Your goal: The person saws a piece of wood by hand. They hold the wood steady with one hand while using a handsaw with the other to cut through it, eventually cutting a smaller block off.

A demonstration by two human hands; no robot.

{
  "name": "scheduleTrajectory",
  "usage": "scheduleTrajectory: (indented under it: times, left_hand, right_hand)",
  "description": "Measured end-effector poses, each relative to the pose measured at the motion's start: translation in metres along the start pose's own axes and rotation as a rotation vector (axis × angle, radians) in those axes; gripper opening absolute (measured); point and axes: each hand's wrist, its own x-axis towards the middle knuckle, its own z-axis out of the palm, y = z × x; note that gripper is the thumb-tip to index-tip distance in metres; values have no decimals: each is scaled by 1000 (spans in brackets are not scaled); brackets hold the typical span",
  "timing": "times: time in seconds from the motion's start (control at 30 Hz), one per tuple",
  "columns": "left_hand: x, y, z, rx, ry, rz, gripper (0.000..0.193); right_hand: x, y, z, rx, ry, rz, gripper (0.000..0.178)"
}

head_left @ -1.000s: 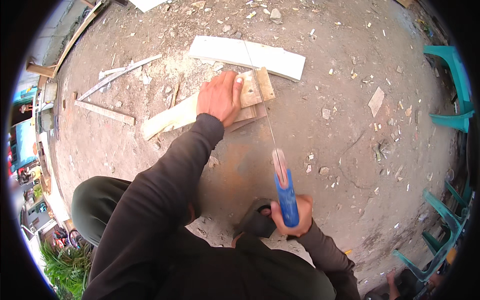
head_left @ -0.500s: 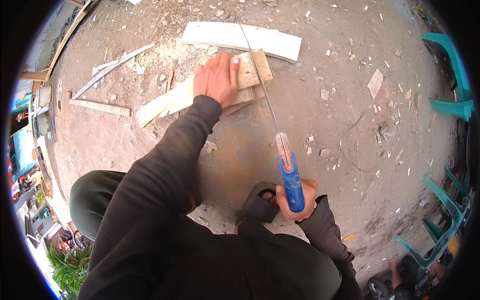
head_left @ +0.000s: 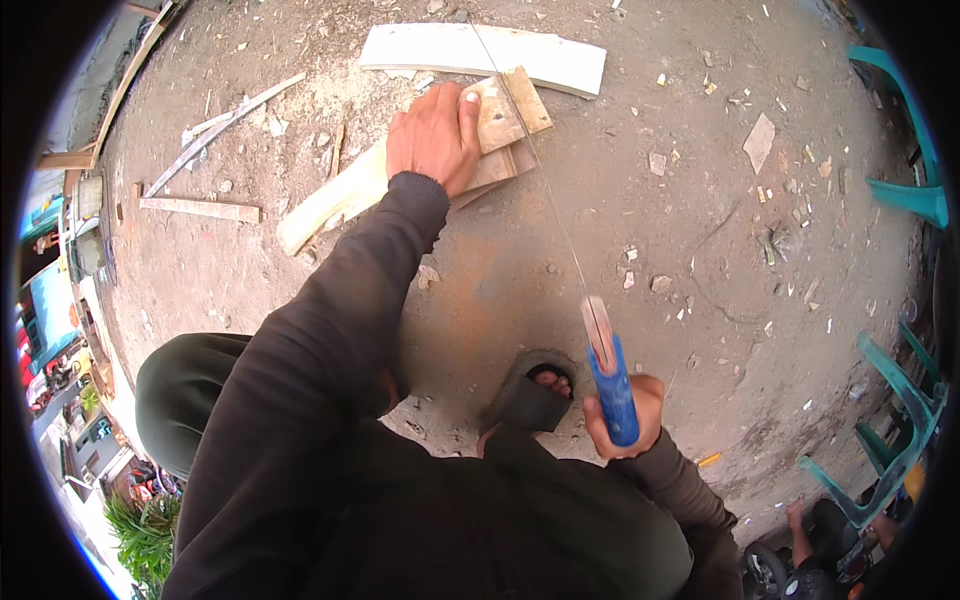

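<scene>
My left hand [head_left: 432, 140] bears down on a pale wooden plank [head_left: 330, 205], fingers over its far side and thumb along its top. At the plank's right end, a flat wood piece [head_left: 528, 102] with nail holes shows beyond the thumb, and darker wood [head_left: 495, 172] lies beneath. In my right hand [head_left: 645, 405], closed round its blue handle, is a handsaw [head_left: 615, 390]. Its thin blade runs up and left across the wood's right end, seen almost edge-on. How deep the blade sits in the wood I cannot tell.
Just beyond the plank lies a white-faced curved board [head_left: 480, 52]. Thin wood strips [head_left: 205, 208] rest on the dirt to the left, among sawdust and rubble. Teal plastic chairs [head_left: 905, 200] stand at the right rim. My sandalled foot [head_left: 540, 390] is near the saw handle.
My right hand has drawn the saw back toward me and to the right, so the handle sits farther from the wood. The left hand keeps its hold on the plank.
</scene>
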Motion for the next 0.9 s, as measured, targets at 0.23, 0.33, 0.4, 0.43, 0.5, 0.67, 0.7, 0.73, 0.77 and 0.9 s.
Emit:
scheduleTrajectory:
  times: [0.23, 0.33, 0.4, 0.43, 0.5, 0.67, 0.7, 0.73, 0.77, 0.9]
  left_hand:
    - [-1, -12, -8, 91, -26, 26, 39]
    - [1, -7, -7, 69, 10, 22, 38]
    - [-2, -8, -3, 43, -14, 34, 38]
    - [2, -3, -3, 53, 0, 46, 38]
    - [2, 10, 5, 24, -13, -28, 37]
    - [2, -6, -8, 141, -52, -1, 37]
    - [1, 1, -4, 98, -38, 12, 37]
    - [0, 2, -5, 80, -22, 25, 37]
    - [-2, -3, -7, 88, -29, 30, 37]
    - [3, 8, 1, 30, -70, 3, 37]
  right_hand:
    - [-27, 21, -12, -77, -193, -25, 14]
    - [-54, 11, -38, -97, -206, -9, 25]
    - [-21, 11, -35, -105, -208, -66, 17]
    - [2, 16, -21, -73, -193, -43, 10]
    - [20, 16, -3, -55, -176, 5, 9]
    - [-28, 25, -10, -19, -120, -9, 15]
    - [-48, 20, -25, -59, -116, 22, 19]
    - [-57, 20, -36, -79, -140, -5, 16]
    - [-50, 14, -34, -69, -136, -1, 16]
    - [32, 8, -1, -76, -196, -36, 16]
